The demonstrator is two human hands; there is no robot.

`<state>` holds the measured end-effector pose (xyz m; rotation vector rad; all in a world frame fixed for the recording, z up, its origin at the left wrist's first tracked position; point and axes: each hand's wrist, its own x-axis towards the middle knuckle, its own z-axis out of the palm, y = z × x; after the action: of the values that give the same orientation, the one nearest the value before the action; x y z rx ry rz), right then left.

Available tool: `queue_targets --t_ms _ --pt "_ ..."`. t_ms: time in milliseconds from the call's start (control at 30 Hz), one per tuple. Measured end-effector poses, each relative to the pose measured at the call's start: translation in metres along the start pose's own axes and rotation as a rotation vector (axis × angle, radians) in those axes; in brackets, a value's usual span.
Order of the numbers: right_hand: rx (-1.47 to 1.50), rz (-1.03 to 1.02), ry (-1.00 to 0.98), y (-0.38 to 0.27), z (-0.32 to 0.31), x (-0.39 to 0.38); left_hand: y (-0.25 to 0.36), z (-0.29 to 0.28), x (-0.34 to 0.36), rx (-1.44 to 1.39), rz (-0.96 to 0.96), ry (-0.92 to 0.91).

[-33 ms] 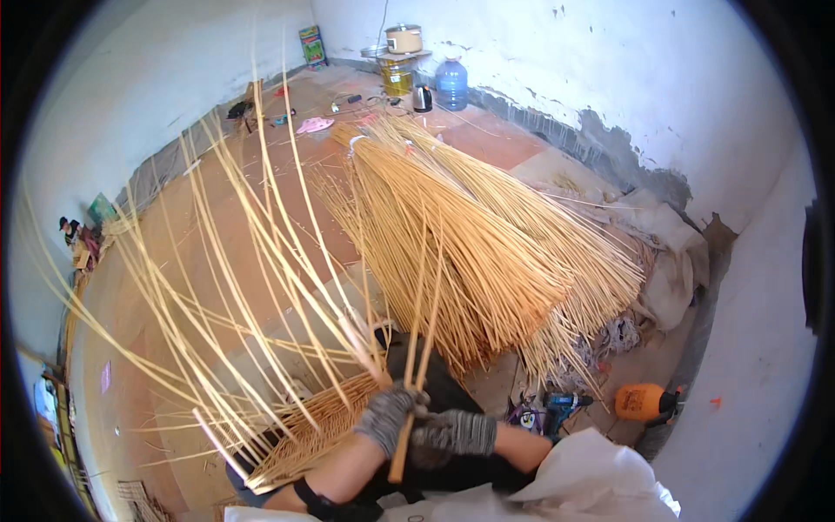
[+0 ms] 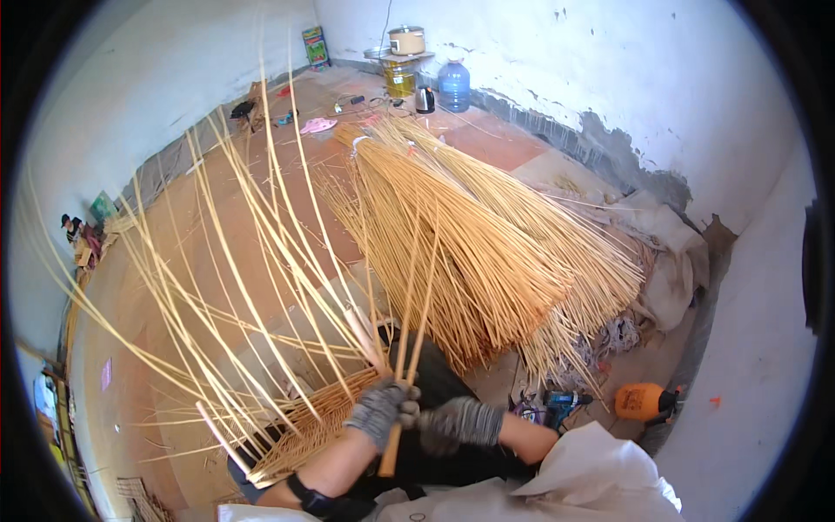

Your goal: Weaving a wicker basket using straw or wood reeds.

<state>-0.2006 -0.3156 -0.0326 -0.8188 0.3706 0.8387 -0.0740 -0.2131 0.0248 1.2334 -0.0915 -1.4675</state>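
A thin cane rod point(image 2: 409, 365) is gripped by the closed fingers of the gloved left hand point(image 2: 380, 411), above the woven base point(image 2: 304, 426). The gloved right hand point(image 2: 457, 424) is blurred; its fingers cannot be told.

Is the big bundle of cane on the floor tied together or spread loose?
Tied at its far end, where the big bundle of cane narrows; the near ends fan out.

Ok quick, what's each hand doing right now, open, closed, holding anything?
Left hand: closed around a few cane rods, gloved.
Right hand: gloved, beside the left; cannot tell whether it grips anything.
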Motion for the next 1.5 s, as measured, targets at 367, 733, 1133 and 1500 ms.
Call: queue_targets --t_ms 367,733,1133,1500 --pt "-0.219 -1.261 0.133 -0.033 0.181 -0.005 -0.142 -0.157 -0.255 0.823 0.307 0.164" --pt "-0.481 -0.892 0.519 0.026 0.124 -0.071 -0.060 -0.076 -0.126 1.373 1.386 0.249" --pt "-0.003 -1.272 0.710 -0.013 0.046 -0.001 -0.058 -0.164 -0.185 1.918 -0.323 -0.129" --pt "0.176 -0.832 0.670 -0.019 0.030 -0.002 -0.043 -0.101 -0.066 1.665 0.749 0.521"
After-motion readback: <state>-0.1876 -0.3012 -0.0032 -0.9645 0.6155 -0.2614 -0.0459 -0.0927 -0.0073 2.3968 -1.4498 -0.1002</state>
